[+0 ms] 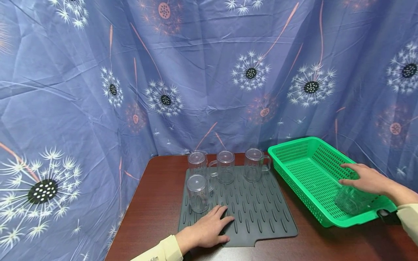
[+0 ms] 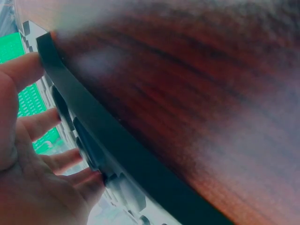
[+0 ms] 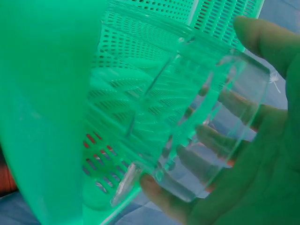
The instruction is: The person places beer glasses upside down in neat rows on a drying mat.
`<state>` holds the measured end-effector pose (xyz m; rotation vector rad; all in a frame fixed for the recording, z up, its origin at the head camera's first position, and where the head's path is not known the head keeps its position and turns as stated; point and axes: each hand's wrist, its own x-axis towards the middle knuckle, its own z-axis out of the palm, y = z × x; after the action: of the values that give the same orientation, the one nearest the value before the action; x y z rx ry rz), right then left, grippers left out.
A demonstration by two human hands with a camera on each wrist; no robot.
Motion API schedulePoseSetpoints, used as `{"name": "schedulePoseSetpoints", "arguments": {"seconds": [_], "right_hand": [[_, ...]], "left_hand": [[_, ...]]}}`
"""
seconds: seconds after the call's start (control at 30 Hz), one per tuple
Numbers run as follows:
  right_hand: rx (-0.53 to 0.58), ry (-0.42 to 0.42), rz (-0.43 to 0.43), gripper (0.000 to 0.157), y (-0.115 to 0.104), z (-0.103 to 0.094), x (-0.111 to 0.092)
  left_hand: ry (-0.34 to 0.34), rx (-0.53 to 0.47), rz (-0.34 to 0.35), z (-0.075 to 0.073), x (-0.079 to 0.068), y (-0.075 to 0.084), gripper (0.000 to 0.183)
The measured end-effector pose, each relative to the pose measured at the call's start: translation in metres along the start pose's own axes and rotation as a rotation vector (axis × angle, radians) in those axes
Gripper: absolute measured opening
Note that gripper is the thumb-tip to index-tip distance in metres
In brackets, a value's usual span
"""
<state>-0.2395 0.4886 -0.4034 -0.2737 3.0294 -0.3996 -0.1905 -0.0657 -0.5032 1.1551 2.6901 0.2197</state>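
Observation:
My right hand (image 1: 367, 177), fingers and thumb spread, is over a clear glass mug (image 1: 351, 201) at the near end of the green basket (image 1: 298, 186). In the right wrist view the mug (image 3: 173, 108) lies on its side, fingers (image 3: 211, 140) showing through its base end and the thumb standing off its wall. My left hand (image 1: 207, 226) rests with spread fingers on the near left part of the grey drying mat (image 1: 241, 232). Just beyond it, a clear mug (image 1: 198, 194) stands upside down. The left wrist view has the fingers along the mat's edge (image 2: 93, 122).
Along the mat's back stand more upside-down clear mugs, at left (image 1: 197, 163), middle (image 1: 226, 168) and right (image 1: 253, 166). The basket sits on the brown table (image 1: 153, 185) right of the mat. A blue dandelion-print curtain (image 1: 202, 72) hangs behind and at both sides.

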Motion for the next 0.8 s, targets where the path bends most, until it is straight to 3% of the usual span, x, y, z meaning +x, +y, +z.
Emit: {"name": "schedulePoseSetpoints", "arguments": {"seconds": [0.23,0.43,0.8], "right_hand": [[0.037,-0.063,-0.056,0.076,0.001,-0.0002,-0.0034],[0.096,-0.136,-0.047,0.076,0.0029,-0.0019,-0.0054],[0.14,-0.157,-0.09,0.061,-0.0019,-0.0064,-0.0041]], "left_hand": [[0.005,-0.014,-0.007,-0.001,-0.0011,0.0018,0.061],[-0.003,-0.035,-0.011,-0.0007,-0.0011,0.003,0.061],[-0.006,-0.031,-0.006,0.0006,0.0014,0.0001,0.061]]}}
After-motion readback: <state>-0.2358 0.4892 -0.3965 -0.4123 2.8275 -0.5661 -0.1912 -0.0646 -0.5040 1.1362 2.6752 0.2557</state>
